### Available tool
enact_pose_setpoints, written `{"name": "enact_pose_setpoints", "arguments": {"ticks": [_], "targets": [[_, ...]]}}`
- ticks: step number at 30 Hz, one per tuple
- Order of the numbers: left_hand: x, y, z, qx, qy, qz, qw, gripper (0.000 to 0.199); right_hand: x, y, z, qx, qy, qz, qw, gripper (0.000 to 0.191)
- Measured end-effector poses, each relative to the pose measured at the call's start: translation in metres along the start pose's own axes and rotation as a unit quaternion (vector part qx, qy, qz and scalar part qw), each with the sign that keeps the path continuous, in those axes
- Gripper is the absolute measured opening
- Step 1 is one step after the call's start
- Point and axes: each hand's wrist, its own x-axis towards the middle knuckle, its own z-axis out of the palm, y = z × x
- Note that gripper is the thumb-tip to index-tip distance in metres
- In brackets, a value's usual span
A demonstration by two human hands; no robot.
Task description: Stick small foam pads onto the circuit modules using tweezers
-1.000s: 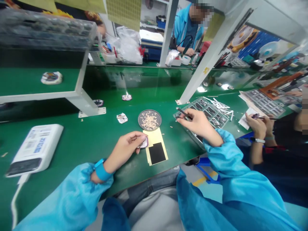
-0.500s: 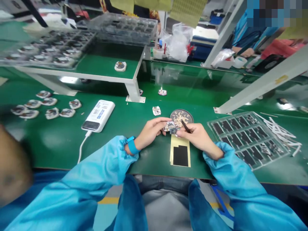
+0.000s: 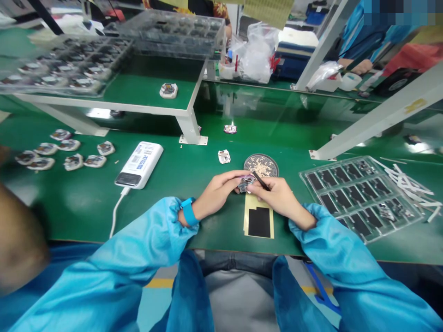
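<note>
Well, from the head view, the small device (image 3: 246, 184) sits mid-frame, at the fingertips of the left hand (image 3: 218, 190), pinched between thumb and fingers. Just right of it, the right hand (image 3: 279, 197) has its fingers closed around a slim black tool (image 3: 262, 181), thumb by the device. Behind them, the round tray (image 3: 274, 162) rests on the bench (image 3: 194, 171).

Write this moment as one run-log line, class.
left hand: holds small device; right hand: holds dark stick, at small device; beyond hands: round dish
</note>
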Motion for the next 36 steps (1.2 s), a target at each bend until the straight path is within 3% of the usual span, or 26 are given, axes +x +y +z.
{"name": "enact_pose_setpoints", "arguments": {"ticks": [13, 18, 24, 28, 32, 36], "targets": [[0.001, -0.002, 0.001, 0.028, -0.007, 0.018, 0.999, 0.04, 0.001, 0.003, -0.001, 0.014, 0.024, -0.006, 1.0, 0.044], [-0.003, -0.004, 0.005, 0.141, 0.005, 0.086, 0.986, 0.047, 0.002, 0.006, -0.001, 0.026, 0.023, -0.008, 0.999, 0.046], [-0.002, -0.007, 0.004, 0.202, 0.026, 0.145, 0.968, 0.041, 0.003, 0.004, 0.003, 0.047, 0.052, 0.004, 0.998, 0.043], [-0.002, -0.003, 0.005, 0.123, 0.031, 0.077, 0.989, 0.046, 0.003, 0.003, 0.009, 0.104, 0.105, -0.052, 0.988, 0.036], [-0.002, -0.001, 0.007, -0.012, -0.006, 0.027, 1.0, 0.054, 0.002, 0.002, 0.012, 0.161, 0.084, -0.06, 0.982, 0.041], [-0.003, 0.0, 0.007, 0.005, 0.0, 0.026, 1.0, 0.053, 0.001, 0.001, 0.011, 0.165, 0.085, -0.046, 0.982, 0.041]]}}
